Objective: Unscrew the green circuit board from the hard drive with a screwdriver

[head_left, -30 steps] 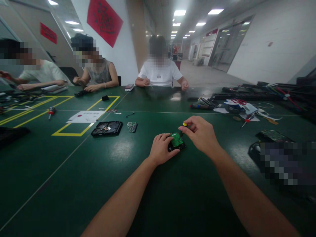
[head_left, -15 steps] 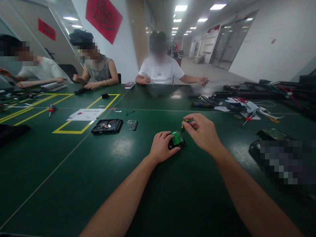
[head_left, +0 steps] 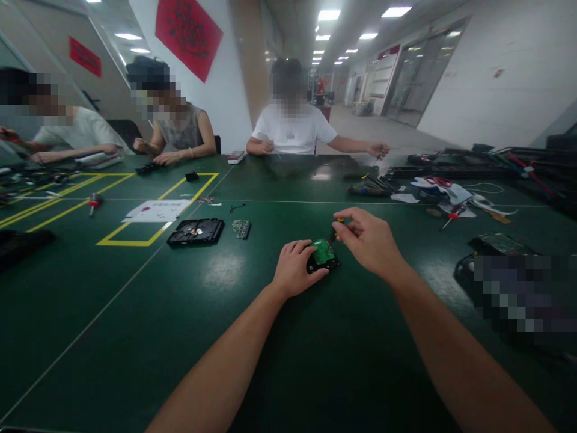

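Note:
A hard drive [head_left: 323, 252] with a green circuit board facing up lies on the green table. My left hand [head_left: 294, 269] grips its left side, fingers over the top edge and thumb along the near edge. Between the thumb and fingertips of my right hand [head_left: 368, 242] is a small yellow and black screwdriver [head_left: 341, 221], held upright. Its shaft reaches down toward the right part of the board; whether the tip sits in a screw is too small to tell. Left of the drive lie a loose circuit board [head_left: 241, 228] and a black drive casing [head_left: 196, 232].
A red-handled screwdriver [head_left: 455, 213] lies at right beside cables and a white cloth [head_left: 444, 189]. Nearer stands a dark device [head_left: 466, 279], partly blurred out. A paper sheet [head_left: 157, 210] lies within yellow tape at left. Across the table sit three people, their hands busy with parts.
The screwdriver has turned slightly in my right fingers, showing more of its dark side. My left hand stays on the drive. The hand of the person opposite has shifted a little to the right.

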A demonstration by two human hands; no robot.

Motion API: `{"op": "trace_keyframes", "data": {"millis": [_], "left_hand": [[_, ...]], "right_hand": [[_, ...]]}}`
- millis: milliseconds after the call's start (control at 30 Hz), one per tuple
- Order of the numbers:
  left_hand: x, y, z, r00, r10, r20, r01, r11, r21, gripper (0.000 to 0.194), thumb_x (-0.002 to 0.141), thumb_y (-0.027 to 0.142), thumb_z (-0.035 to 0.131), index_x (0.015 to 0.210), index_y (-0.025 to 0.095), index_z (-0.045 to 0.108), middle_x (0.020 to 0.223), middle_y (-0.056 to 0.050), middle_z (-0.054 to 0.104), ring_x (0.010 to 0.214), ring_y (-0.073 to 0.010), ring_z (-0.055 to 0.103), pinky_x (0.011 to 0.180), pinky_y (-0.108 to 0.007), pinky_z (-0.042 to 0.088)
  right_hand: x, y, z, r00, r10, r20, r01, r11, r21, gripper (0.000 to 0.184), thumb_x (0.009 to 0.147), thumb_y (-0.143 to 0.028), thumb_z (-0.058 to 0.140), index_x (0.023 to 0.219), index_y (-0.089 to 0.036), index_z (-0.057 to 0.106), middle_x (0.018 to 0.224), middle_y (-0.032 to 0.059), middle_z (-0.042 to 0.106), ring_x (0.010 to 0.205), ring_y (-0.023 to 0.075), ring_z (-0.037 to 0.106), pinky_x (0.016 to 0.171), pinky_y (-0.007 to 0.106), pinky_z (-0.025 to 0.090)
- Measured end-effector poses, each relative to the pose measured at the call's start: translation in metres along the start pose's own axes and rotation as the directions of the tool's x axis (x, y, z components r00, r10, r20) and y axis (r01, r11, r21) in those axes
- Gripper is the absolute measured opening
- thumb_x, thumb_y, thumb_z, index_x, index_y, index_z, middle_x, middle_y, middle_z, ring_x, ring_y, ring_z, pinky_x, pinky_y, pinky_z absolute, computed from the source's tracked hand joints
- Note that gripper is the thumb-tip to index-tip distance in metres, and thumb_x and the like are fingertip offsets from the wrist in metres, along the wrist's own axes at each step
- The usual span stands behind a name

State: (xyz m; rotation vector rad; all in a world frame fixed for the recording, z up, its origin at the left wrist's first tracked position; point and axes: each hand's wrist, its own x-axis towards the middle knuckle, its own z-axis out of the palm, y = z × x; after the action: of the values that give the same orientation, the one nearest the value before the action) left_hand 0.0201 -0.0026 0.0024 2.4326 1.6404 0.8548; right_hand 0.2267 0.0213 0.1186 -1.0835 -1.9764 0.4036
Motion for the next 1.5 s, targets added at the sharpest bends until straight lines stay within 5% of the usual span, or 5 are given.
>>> {"op": "trace_keyframes", "data": {"millis": [267, 533, 900, 1167, 1500], "left_hand": [[0.0, 0.0, -0.001, 1.0, -0.008, -0.003, 0.008, 1.0, -0.011, 0.064, 0.084, 0.063, 0.074, 0.135, 0.026, 0.064, 0.144, -0.009, 0.061, 0.134, -0.0341, 0.052, 0.116, -0.054, 0.039], [0.0, 0.0, 0.001, 1.0, -0.005, -0.005, 0.005, 1.0, -0.011, 0.062, 0.084, 0.062, 0.075, 0.134, 0.026, 0.065, 0.145, -0.009, 0.06, 0.135, -0.0349, 0.051, 0.116, -0.054, 0.038], [0.0, -0.003, 0.005, 1.0, 0.013, -0.021, -0.013, 1.0, -0.001, 0.06, 0.084, 0.062, 0.075, 0.132, 0.026, 0.066, 0.143, -0.009, 0.061, 0.134, -0.0351, 0.053, 0.116, -0.055, 0.04], [0.0, -0.005, 0.01, 0.999, 0.015, -0.04, -0.015, 1.0, 0.006, 0.058, 0.083, 0.06, 0.076, 0.13, 0.027, 0.066, 0.142, -0.009, 0.062, 0.132, -0.0361, 0.054, 0.114, -0.058, 0.042], [0.0, -0.006, 0.01, 0.999, 0.021, -0.032, -0.021, 1.0, -0.009, 0.058, 0.084, 0.06, 0.075, 0.131, 0.027, 0.066, 0.142, -0.009, 0.062, 0.132, -0.0362, 0.054, 0.114, -0.058, 0.041]], "right_hand": [[0.002, 0.002, 0.001, 0.987, -0.061, -0.149, 0.029, 0.978, -0.207, 0.011, 0.091, -0.032, 0.071, 0.091, -0.022, 0.068, 0.093, 0.0056, 0.067, 0.07, 0.0179, 0.062, 0.067, 0.034, 0.048], [0.002, 0.001, 0.0, 0.995, 0.017, -0.098, -0.022, 0.998, -0.058, 0.018, 0.087, -0.035, 0.077, 0.095, -0.022, 0.067, 0.094, 0.0041, 0.072, 0.068, 0.0171, 0.065, 0.064, 0.033, 0.049], [-0.001, -0.003, -0.003, 0.999, -0.041, -0.03, 0.038, 0.996, -0.086, 0.022, 0.092, -0.021, 0.067, 0.115, -0.022, 0.069, 0.096, 0.0046, 0.072, 0.071, 0.017, 0.064, 0.068, 0.032, 0.049], [-0.001, -0.003, -0.004, 0.993, -0.053, -0.11, 0.043, 0.995, -0.091, 0.013, 0.094, -0.035, 0.07, 0.097, -0.023, 0.069, 0.102, 0.0065, 0.069, 0.081, 0.0195, 0.065, 0.073, 0.034, 0.052], [0.001, -0.003, -0.006, 0.995, -0.053, -0.08, 0.045, 0.995, -0.092, 0.006, 0.093, -0.023, 0.069, 0.099, -0.024, 0.068, 0.098, 0.003, 0.074, 0.081, 0.0186, 0.067, 0.075, 0.034, 0.05]]}}
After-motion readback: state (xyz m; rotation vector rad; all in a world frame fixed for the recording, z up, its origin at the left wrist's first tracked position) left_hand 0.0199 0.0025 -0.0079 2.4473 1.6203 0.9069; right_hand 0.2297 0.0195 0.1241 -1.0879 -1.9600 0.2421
